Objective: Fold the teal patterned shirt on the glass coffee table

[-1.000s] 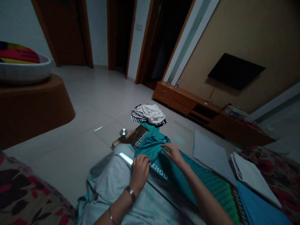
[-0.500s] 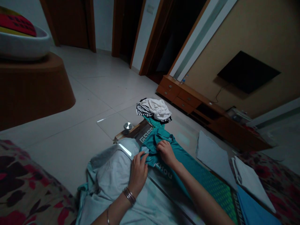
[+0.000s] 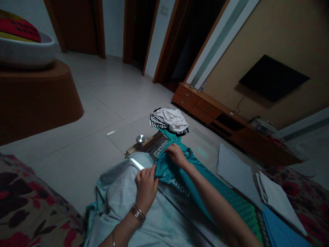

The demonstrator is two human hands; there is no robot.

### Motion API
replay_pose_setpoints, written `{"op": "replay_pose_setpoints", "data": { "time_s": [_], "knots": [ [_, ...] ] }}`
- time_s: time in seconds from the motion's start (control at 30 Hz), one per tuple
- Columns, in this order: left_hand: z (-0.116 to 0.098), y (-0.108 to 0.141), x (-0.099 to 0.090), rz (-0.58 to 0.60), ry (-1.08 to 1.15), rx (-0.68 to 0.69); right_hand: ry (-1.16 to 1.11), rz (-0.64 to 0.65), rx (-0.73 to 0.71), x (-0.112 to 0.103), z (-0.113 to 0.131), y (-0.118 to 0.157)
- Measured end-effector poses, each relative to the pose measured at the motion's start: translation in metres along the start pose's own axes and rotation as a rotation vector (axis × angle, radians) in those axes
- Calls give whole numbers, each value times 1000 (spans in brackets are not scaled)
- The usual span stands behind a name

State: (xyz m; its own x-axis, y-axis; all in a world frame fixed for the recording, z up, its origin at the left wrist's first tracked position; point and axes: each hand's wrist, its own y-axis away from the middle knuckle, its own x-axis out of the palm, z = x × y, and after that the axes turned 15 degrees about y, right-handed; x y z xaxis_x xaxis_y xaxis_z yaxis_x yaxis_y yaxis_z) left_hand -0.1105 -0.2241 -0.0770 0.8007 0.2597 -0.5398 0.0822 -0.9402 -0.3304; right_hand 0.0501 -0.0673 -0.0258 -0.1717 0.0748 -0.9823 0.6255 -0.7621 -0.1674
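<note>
A teal shirt (image 3: 183, 171) with white "ZHOU" lettering and a green patterned lower part lies spread over the glass table. My right hand (image 3: 176, 154) pinches its far edge near the collar. With bangles at the wrist, my left hand (image 3: 147, 181) grips the shirt's near left edge, its fingertips partly hidden by the cloth. Under my left arm and to its left lies a crumpled pale grey-blue garment (image 3: 120, 192). Beyond the shirt, at the far end of the table, sits a heap of white and black-striped clothes (image 3: 171, 120).
Folded grey cloth (image 3: 235, 171), white cloth (image 3: 279, 202) and blue cloth (image 3: 280, 228) lie on the right. A round metal fitting (image 3: 140, 139) marks the glass top's left side. Floral seats (image 3: 33, 202) flank the table. A TV cabinet (image 3: 205, 109) stands along the wall.
My right hand has moved left and away from me, pulling the teal shirt's upper edge flatter. My left hand has shifted slightly left and nearer. More lettering now shows.
</note>
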Motion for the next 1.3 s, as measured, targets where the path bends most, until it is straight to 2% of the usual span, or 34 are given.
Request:
{"op": "replay_pose_setpoints", "data": {
  "time_s": [0.17,0.27,0.33,0.43,0.5,0.6,0.7,0.8,0.93,1.07,1.17,1.23,1.27,1.3],
  "knots": [
    [6,0,-2,31,26,15,-9,214,-126,6,-4,-23],
    [6,-2,-3,42,54,26,27,261,-192,4,-1,-28],
    [4,-7,-8,35,61,31,86,268,-183,3,3,-31],
    [2,-22,-22,-39,42,15,117,205,-106,3,7,-35],
    [4,-32,-34,-93,10,1,46,118,-47,4,3,-35],
    [10,-46,-49,-86,-71,-19,-56,-31,85,4,-18,-25],
    [10,-57,-52,-70,-135,-24,-31,-140,310,4,-48,-7],
    [-2,-72,-38,-36,-93,76,38,-139,392,8,-64,7],
    [-21,-99,1,151,-24,228,167,-131,330,16,-56,3],
    [-14,-117,34,236,-124,141,226,-39,346,20,-47,-12],
    [1,-118,45,225,-172,117,123,-127,485,11,-49,-6],
    [7,-116,48,193,-200,145,-44,-144,492,-2,-53,10],
    [9,-114,48,179,-215,157,-166,-57,420,-10,-55,19],
    [9,-113,49,168,-228,163,-304,88,310,-18,-57,28]
  ]
}}
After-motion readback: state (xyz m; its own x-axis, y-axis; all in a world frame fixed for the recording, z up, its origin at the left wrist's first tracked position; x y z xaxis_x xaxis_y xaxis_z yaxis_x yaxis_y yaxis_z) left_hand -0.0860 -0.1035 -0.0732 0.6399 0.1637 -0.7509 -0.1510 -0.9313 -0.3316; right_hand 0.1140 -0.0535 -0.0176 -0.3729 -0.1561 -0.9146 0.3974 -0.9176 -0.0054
